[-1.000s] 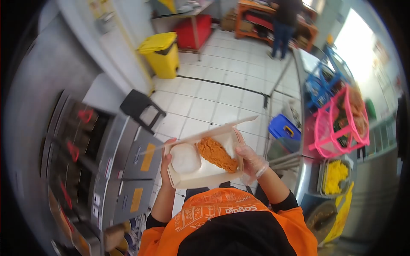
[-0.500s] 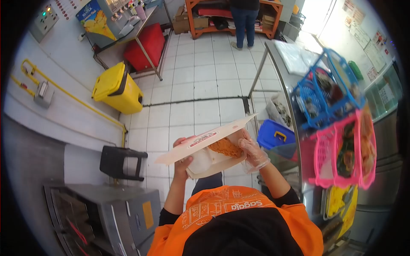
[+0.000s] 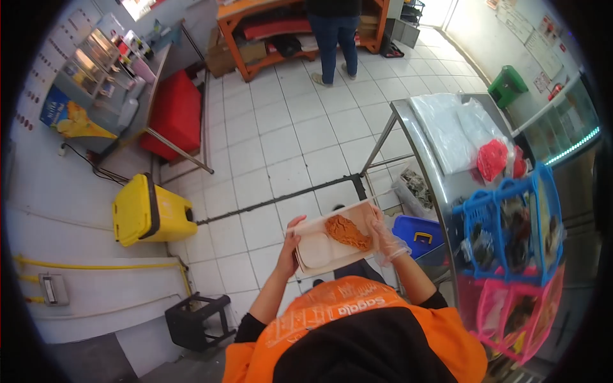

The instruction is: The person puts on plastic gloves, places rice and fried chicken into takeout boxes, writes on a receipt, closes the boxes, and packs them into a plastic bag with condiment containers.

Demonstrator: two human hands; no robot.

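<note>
A paper food box is held in front of my body, its inside facing up at me. Fried chicken with a browned crust lies in its right part. Beside that, on the left, sits a pale rounded thing, perhaps wrapped rice. My left hand grips the box's left side. On the opposite side, my right hand, in a clear plastic glove, holds the box close to the chicken. The lid stands raised at the far side, seen nearly edge-on.
To the right runs a metal table bearing plastic bags, a blue basket and a pink basket. A yellow bin and a black stool stand left. Another person is by an orange shelf.
The lid has tipped away from me, uncovering the chicken and the pale rounded thing. My view has turned and moved forward; the box is still in both hands.
</note>
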